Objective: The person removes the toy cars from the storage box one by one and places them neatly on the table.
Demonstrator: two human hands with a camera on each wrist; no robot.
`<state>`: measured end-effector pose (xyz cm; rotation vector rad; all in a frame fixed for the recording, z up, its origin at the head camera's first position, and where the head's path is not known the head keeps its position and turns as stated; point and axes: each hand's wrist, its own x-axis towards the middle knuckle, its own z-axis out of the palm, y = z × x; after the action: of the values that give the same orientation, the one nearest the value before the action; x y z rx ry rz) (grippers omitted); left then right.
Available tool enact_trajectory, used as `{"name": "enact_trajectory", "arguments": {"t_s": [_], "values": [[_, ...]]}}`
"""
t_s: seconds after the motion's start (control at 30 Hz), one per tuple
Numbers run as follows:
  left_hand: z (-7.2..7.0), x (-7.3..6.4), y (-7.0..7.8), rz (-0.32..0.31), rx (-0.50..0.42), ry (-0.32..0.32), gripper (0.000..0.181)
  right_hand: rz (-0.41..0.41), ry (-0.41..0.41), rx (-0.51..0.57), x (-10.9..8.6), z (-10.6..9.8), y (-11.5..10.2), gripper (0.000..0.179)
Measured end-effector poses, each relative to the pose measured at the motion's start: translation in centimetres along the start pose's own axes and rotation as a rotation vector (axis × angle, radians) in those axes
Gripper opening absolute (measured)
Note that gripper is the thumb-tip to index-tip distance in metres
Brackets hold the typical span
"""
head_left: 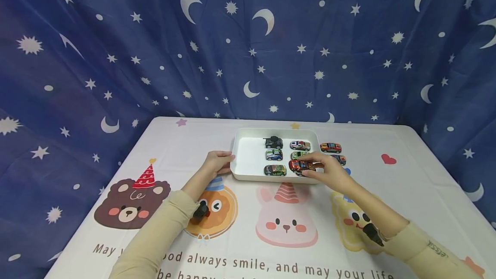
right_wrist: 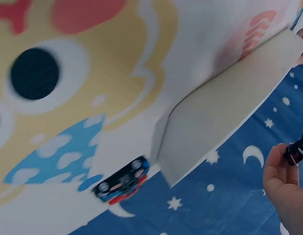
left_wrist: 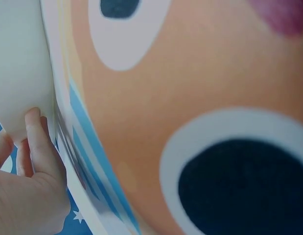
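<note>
A white tray (head_left: 248, 175) stands toward the back of the table. At its left front corner my left hand (head_left: 218, 162) holds the side; in the left wrist view, fingertips press the tray's outer wall (left_wrist: 21, 63). My right hand (head_left: 327, 170) pinches a red toy car (head_left: 298, 166) over the tray's right front part. Beneath it another car is mostly hidden. Inside the tray sit a black toy tank (head_left: 274, 143), a white, blue and green car (head_left: 274, 154), a dark green car (head_left: 275, 170), a white and orange car (head_left: 300, 145) and a partly covered green car (head_left: 297, 155).
Just right of the tray, on the table, lie a red and yellow toy car (head_left: 330, 147) and a dark car (head_left: 339, 159). The tablecloth (head_left: 232, 253) has cartoon prints. Behind the table hangs a blue curtain (head_left: 217, 55) with moons and stars.
</note>
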<state>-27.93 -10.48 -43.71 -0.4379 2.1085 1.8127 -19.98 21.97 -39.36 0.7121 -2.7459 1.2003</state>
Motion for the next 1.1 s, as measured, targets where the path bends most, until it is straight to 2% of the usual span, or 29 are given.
{"name": "enact_trajectory", "arguments": {"t_s": [0.43,0.77,1.1], "values": [[0.0,0.0,-0.1,-0.008,0.027,0.006,0.037,0.106,0.039,-0.098,-2.4,-3.0,3.4,0.035],[-0.1,0.2,0.1,-0.02,0.016,-0.007,0.039,0.089,0.045,-0.164,-2.7,-4.5,5.7,0.033],[0.0,0.4,0.3,-0.034,0.009,-0.01,0.039,0.13,0.01,-0.184,-2.7,-5.0,7.9,0.033]]}}
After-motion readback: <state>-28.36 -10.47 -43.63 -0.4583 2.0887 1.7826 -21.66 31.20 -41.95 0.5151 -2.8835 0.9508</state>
